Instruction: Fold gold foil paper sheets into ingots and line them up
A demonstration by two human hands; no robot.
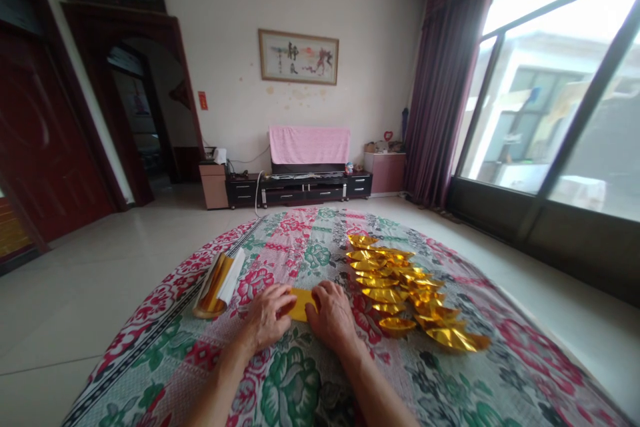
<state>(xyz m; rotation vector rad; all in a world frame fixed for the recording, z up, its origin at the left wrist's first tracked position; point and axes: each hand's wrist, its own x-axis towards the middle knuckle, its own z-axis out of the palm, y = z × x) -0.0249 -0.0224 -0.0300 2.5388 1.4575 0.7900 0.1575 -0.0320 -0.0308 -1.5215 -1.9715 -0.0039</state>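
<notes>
A small yellow paper piece point(300, 305) lies on the flowered tablecloth point(320, 253) between my hands. At its left end is my left hand point(271, 313), fingers curled over the edge and closed on it. My right hand point(334, 312) grips the other end, thumb on the paper and fingers bent. Several folded shiny gold paper ingots point(383, 295) sit in rows to the right of my right hand. A loose roll of gold and white paper sheets point(220, 283) rests to the left of my left hand.
Past the round table's far edge stands a low black cabinet point(305, 192) with a pink cloth point(310, 145) over a screen. Purple curtains point(443, 80) and large windows point(565, 107) are at the right. A red door point(45, 127) is at the left.
</notes>
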